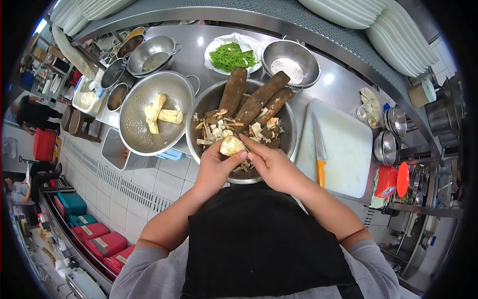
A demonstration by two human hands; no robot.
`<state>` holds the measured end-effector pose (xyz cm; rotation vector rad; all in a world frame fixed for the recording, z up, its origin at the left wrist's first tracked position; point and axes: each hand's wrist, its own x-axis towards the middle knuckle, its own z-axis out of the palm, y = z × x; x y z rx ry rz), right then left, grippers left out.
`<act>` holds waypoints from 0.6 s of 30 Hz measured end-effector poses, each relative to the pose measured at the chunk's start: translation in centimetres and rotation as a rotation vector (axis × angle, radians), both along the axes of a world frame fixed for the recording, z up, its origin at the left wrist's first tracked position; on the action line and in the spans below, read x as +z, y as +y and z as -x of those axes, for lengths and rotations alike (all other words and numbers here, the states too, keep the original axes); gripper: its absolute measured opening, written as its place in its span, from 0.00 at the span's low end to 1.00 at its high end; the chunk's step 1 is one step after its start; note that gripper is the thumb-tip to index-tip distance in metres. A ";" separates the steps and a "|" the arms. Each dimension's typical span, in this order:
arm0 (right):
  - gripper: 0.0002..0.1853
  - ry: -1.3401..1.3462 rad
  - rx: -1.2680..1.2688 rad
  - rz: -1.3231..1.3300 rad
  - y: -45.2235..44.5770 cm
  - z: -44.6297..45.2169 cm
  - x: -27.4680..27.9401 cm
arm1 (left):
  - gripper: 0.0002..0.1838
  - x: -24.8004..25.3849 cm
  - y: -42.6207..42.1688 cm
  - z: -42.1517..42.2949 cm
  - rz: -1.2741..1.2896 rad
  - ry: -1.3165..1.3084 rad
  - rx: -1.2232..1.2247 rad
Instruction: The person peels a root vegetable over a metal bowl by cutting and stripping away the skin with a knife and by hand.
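Between my hands, over a large steel bowl (193, 124), is a pale, peeled cassava piece (232, 146). My left hand (217, 164) is closed around it from the left and below. At its right side, my right hand (271, 163) has its fingers bent and pressed together; what they grip, if anything, is hidden. Long brown unpeeled cassava roots (261, 97) lean in the bowl above a heap of peel scraps (219, 128). To the left, a perforated colander (134, 117) holds several peeled pieces (158, 114).
A knife with an orange handle (321, 172) lies on the white cutting board (348, 149) at right. Behind the bowl are a plate of cut greens (231, 57) and an empty colander (290, 65). A metal shelf (224, 15) overhangs the back. Other people are far left.
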<state>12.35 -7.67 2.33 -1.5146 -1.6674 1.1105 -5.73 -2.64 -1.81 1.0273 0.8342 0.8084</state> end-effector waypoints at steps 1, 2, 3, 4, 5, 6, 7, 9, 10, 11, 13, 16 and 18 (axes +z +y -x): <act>0.25 0.000 0.001 0.001 0.2 -0.3 0.0 | 0.21 0.1 0.2 0.3 -0.002 0.028 -0.041; 0.25 0.098 0.026 0.107 0.4 -0.6 0.0 | 0.21 0.0 0.3 0.5 -0.001 0.029 -0.040; 0.25 0.258 0.025 0.291 0.7 -0.6 0.8 | 0.21 -0.3 0.5 0.7 0.034 0.014 -0.051; 0.25 0.402 -0.001 0.476 1.1 -0.7 1.7 | 0.22 -0.6 0.6 0.8 0.069 -0.001 -0.061; 0.25 0.401 0.000 0.476 1.3 -1.1 1.8 | 0.22 -0.8 0.7 1.1 0.069 -0.002 -0.059; 0.24 0.458 0.038 0.548 1.4 -1.8 1.9 | 0.23 -1.0 0.8 1.3 0.085 -0.001 -0.099; 0.24 0.515 0.075 0.620 1.5 -2.4 1.9 | 0.24 -1.1 1.0 1.6 0.101 0.000 -0.140; 0.24 0.549 0.093 0.656 1.6 -3.3 1.6 | 0.24 -0.9 1.3 2.2 0.116 -0.022 -0.209; 0.24 0.565 0.119 0.697 1.6 -3.6 1.6 | 0.24 -0.7 1.4 2.3 0.130 -0.044 -0.277; 0.23 0.580 0.146 0.738 1.6 -3.8 1.5 | 0.24 -0.5 1.4 2.4 0.130 -0.044 -0.276; 0.24 0.504 0.163 0.701 1.6 -4.0 1.1 | 0.26 -0.2 1.5 2.2 0.133 -0.051 -0.308; 0.24 0.223 0.141 0.326 0.7 -2.6 -0.6 | 0.25 -0.4 1.3 1.5 0.076 0.021 -0.194; 0.25 0.010 0.065 0.057 -0.3 -1.5 -0.4 | 0.24 0.3 1.3 1.0 0.074 0.028 -0.176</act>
